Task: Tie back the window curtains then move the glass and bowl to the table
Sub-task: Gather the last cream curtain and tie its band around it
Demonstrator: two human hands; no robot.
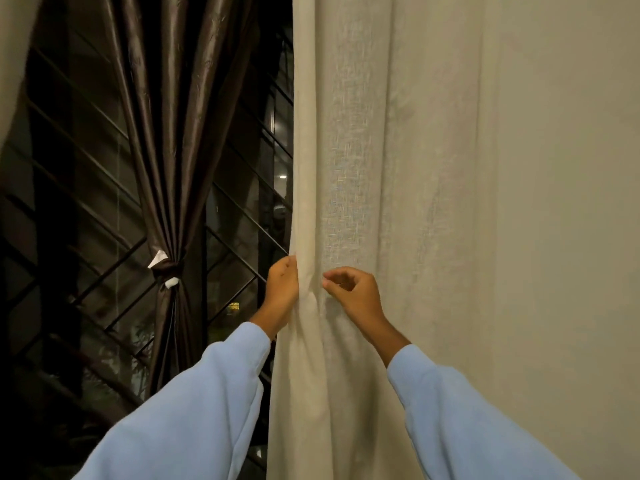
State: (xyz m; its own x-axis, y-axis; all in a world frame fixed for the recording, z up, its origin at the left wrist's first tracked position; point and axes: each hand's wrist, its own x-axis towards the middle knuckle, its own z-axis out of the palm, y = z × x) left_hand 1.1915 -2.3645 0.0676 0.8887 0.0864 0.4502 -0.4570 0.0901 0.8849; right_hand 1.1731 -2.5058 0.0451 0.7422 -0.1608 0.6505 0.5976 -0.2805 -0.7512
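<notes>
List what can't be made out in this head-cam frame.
Head view: fingertips of the left hand, hidden behind the cream curtain edge it grips.
Head view: whether the right hand pinches fabric, a tie or nothing; too small to tell.
Head view: white bits where the brown curtain is gathered; too small to identify.
The glass, bowl and table: outside the frame.
Curtain tops and hems: cut off by the frame edges.

The left sleeve at 7 o'clock and right sleeve at 5 o'clock are loose, pale blue, plain soft fabric, cuffs gathered at the wrists; left hand and right hand bare
</notes>
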